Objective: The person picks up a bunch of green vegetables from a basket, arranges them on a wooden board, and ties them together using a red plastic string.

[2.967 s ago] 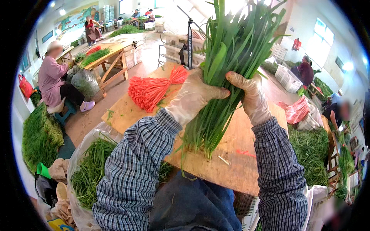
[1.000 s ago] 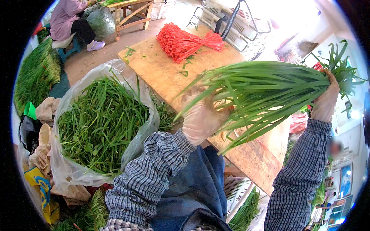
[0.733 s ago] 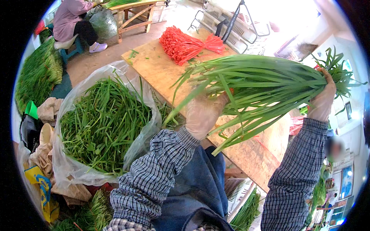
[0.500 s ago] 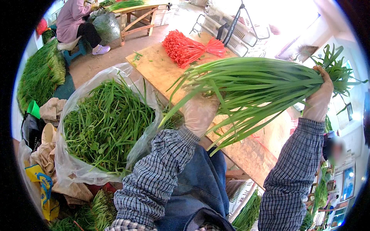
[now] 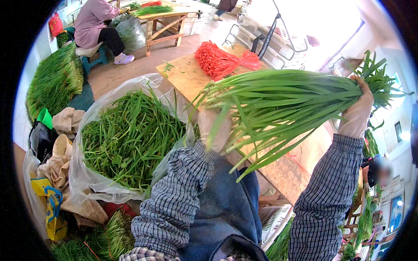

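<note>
A large bunch of green chives (image 5: 287, 93) is held level above the wooden table, its pale stalk ends to the left and its leaf tips to the right. My right hand (image 5: 358, 106) is closed around the leafy end, and the tips droop beyond it. Under the stalk ends is my left hand (image 5: 213, 128), smeared by motion, with its fingers hidden behind hanging leaves. A blurred loose leaf (image 5: 219, 126) crosses in front of it. Both hands appear to wear thin clear gloves.
An open plastic bag (image 5: 76, 165) full of loose green leaves stands left of the table (image 5: 278, 174). Red ties (image 5: 222, 60) lie at the table's far end. Beyond, a person in pink (image 5: 92, 24) sits by a chive heap (image 5: 56, 82). White crates (image 5: 257, 37) stand at the back.
My left hand has drawn a little left and down from the stalk ends, and a loose leaf now blurs across it. My right hand keeps its hold. The view has shifted slightly.
</note>
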The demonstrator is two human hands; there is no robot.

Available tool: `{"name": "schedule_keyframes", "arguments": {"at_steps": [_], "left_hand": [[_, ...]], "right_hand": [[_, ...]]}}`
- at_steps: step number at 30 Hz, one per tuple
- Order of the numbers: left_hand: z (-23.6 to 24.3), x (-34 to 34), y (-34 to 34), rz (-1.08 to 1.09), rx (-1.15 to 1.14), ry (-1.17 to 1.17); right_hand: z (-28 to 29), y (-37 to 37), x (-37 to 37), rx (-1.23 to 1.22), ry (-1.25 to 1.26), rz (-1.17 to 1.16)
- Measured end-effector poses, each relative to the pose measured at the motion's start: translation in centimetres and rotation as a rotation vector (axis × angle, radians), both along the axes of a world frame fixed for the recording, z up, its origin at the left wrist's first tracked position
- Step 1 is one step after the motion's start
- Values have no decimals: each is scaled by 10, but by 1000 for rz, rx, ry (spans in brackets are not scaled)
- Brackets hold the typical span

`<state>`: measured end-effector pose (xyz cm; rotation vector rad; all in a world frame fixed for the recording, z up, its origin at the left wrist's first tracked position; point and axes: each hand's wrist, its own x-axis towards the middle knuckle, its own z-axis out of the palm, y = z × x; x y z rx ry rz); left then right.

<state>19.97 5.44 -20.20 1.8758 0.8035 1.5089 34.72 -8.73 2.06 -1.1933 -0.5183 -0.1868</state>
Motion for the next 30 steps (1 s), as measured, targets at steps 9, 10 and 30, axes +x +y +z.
{"name": "schedule_keyframes", "arguments": {"at_steps": [9,10,30], "left_hand": [[-65,-185,104,667,294,427],[-62,-211,111,715,144,849],[29,-176,13,-212,733,599]], "right_hand": [[15,-36,33,-9,-46,-1],[13,-32,22,-33,-65,-35],[-27,14,-1,-53,146,137]]}}
